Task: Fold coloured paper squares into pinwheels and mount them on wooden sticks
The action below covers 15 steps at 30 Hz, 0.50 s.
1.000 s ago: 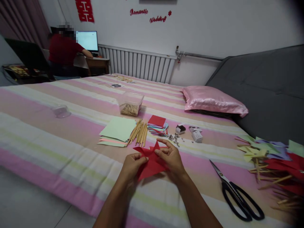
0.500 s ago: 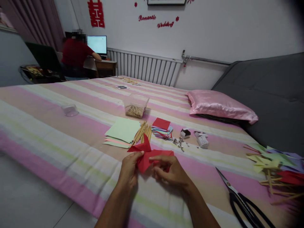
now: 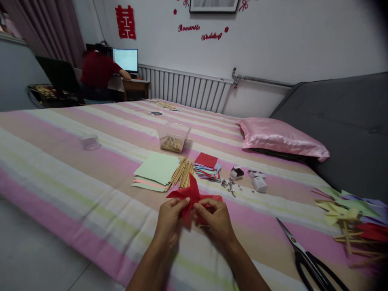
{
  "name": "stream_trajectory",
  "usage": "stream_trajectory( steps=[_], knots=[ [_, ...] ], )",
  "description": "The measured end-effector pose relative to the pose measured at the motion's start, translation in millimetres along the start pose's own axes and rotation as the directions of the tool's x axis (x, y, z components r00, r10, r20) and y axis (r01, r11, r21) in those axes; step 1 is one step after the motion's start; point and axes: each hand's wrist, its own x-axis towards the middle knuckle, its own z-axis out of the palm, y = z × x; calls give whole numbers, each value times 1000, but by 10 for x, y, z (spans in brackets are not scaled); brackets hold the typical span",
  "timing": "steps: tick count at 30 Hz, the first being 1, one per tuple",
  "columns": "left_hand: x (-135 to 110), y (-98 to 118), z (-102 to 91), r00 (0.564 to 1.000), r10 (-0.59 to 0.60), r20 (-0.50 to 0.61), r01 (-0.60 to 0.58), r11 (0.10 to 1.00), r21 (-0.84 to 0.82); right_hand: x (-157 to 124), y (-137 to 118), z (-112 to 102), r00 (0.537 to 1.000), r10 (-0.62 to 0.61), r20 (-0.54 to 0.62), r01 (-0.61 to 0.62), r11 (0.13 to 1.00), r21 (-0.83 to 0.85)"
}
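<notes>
A red paper pinwheel (image 3: 193,191) with pointed blades is held just above the bed. My left hand (image 3: 170,216) pinches its left side with thumb and fingertips. On the other side, my right hand (image 3: 216,218) is closed on the pinwheel's right part, its thumb near the centre. Beyond the hands lie wooden sticks (image 3: 182,173), a stack of pale green paper sheets (image 3: 157,166) and a pile of small coloured paper squares (image 3: 206,160) topped with red. Small metal fasteners (image 3: 229,185) are scattered to the right of the squares.
Black-handled scissors (image 3: 298,246) lie at the right, near a heap of paper pinwheels on sticks (image 3: 348,212). A clear box of sticks (image 3: 174,139), small white boxes (image 3: 258,182), a clear lid (image 3: 90,142) and a pink pillow (image 3: 281,135) rest on the bed. A person (image 3: 98,70) sits at a desk.
My right hand has moved in against the paper and now grips it near the centre. The red blades have turned slightly and stand more upright. The view has tilted up a little.
</notes>
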Motion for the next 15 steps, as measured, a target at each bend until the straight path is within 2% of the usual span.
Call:
stream_trajectory(
  steps=[8, 15],
  knots=[
    [46, -107, -7, 999, 41, 3, -41, 995, 95, 46, 45, -31, 994, -74, -82, 69, 996, -55],
    [47, -113, 5, 998, 24, 58, -30, 995, 94, 61, 16, -29, 993, -22, -118, 24, 1000, 18]
  ],
)
